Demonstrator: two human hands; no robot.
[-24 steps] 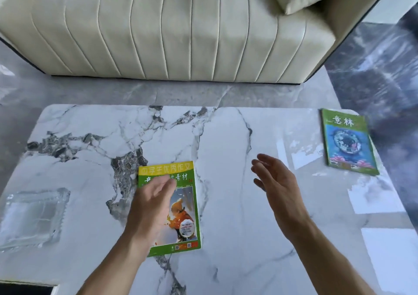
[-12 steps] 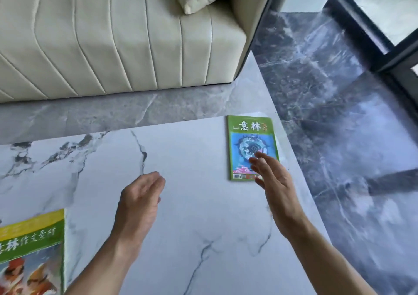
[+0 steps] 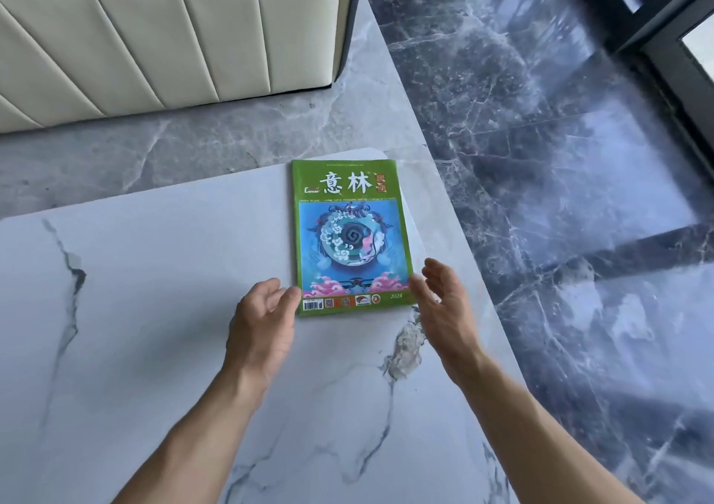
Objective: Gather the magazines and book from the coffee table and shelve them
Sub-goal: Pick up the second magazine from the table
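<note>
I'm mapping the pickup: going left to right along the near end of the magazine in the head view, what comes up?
Left hand → green magazine → right hand → dark marble floor.

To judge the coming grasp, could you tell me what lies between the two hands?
In the head view, the green magazine's near end lies between the left hand and right hand, flat on the marble table.

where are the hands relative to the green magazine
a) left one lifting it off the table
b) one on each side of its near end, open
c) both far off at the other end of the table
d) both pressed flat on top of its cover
b: the left hand and right hand flank the near end of the green magazine, open, while it lies flat on the table.
</note>
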